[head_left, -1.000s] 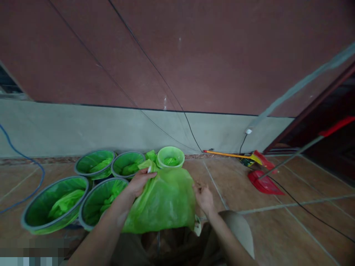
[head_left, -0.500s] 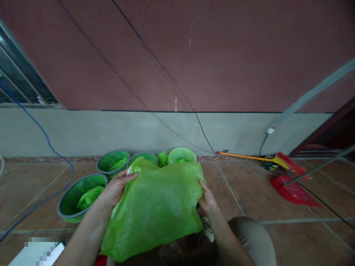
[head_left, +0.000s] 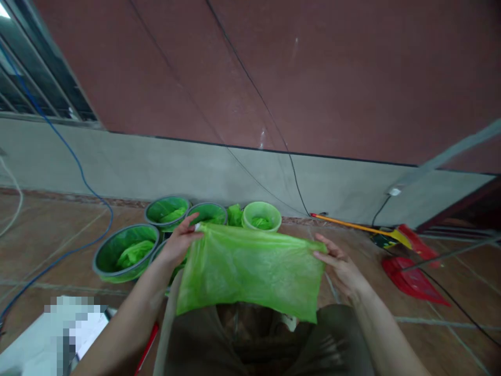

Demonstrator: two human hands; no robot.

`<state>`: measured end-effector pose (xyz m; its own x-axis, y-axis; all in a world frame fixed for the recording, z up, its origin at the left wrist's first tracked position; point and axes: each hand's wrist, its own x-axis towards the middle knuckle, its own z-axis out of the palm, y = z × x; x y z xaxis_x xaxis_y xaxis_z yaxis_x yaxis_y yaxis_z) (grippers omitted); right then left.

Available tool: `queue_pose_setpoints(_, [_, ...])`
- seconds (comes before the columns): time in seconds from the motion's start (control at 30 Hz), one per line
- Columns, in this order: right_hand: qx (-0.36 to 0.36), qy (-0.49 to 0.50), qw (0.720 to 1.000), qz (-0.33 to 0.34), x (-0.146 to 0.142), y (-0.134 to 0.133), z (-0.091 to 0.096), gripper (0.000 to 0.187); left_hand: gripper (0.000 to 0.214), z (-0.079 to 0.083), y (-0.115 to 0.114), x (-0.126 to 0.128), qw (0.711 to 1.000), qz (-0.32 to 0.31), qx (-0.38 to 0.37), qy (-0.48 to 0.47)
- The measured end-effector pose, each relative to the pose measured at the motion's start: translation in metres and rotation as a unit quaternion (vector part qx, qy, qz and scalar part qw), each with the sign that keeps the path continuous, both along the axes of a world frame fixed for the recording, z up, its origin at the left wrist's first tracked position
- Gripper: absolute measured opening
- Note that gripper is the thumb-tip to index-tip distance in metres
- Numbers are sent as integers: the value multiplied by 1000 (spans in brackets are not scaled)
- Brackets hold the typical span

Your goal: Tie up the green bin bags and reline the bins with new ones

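Observation:
A green plastic bag (head_left: 254,266) is stretched flat between my two hands, above my lap. My left hand (head_left: 182,243) pinches its upper left corner, where a small white bit shows. At the upper right corner, my right hand (head_left: 338,263) grips the bag between thumb and fingers. The bag's lower edge hangs loose over my knees. Just behind it stand a light green bucket (head_left: 254,209) and grey-rimmed buckets, among them a large bucket (head_left: 113,277) on the left, with crumpled green plastic inside.
A red dustpan (head_left: 415,282) and a broom with an orange handle (head_left: 348,223) lie at the right. A blue cable (head_left: 84,177) runs down the left side. Black wires hang along the wall (head_left: 313,94). A pale, partly blurred object (head_left: 35,339) sits at lower left.
My hands have moved apart, and the bag is now pulled taut and wider, showing less height. My right hand has gone right and its hold sits at the top corner. The view has tilted.

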<state>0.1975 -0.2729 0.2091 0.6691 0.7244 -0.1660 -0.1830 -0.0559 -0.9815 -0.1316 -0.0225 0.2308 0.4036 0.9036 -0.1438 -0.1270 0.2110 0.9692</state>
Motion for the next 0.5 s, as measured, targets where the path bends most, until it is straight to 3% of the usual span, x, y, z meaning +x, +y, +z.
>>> queue_pose_setpoints(0.1, [-45, -90, 991, 83, 9, -3, 5, 84, 77, 9, 1, 0, 994, -73, 70, 30])
queue_pose_setpoints(0.2, [-131, -234, 956, 117, 25, 3, -4, 68, 56, 10, 7, -2, 953, -89, 239, 161])
queue_pose_setpoints(0.3, [-233, -443, 860, 103, 44, 12, -15, 33, 34, 6, 12, -5, 869, -57, 390, 300])
queue_pose_setpoints(0.37, [-274, -516, 807, 81, 56, 14, -19, 17, 28, 1, 13, -6, 831, -13, 435, 346])
queue_pose_setpoints(0.43, [-261, -536, 801, 63, 64, 14, -20, 13, 23, -4, 12, -6, 825, 30, 453, 336])
queue_pose_setpoints(0.5, [-192, -527, 826, 59, 66, 10, -19, 15, 17, -10, 11, -6, 854, 62, 439, 273])
